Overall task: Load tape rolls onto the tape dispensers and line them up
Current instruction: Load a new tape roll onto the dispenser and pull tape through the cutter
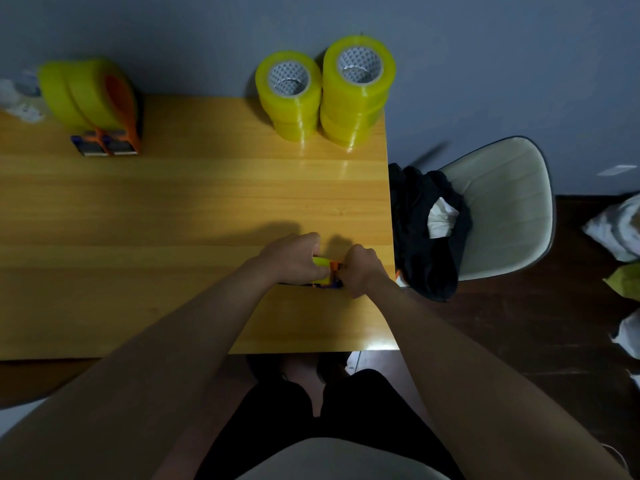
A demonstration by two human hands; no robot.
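The wooden table [194, 202] carries everything. At its far edge stand two stacks of yellow tape rolls [323, 95], side by side; how many rolls each stack holds cannot be told. Far left, two loaded orange tape dispensers [100, 109] sit touching, each with a yellow roll mounted. Near the right front edge, both forearms reach in over a third dispenser [329, 273] with a yellow roll. The left hand [294, 259] curls over the roll, gripping it. The right hand [362, 268] is curled, pinching at the dispenser's orange end.
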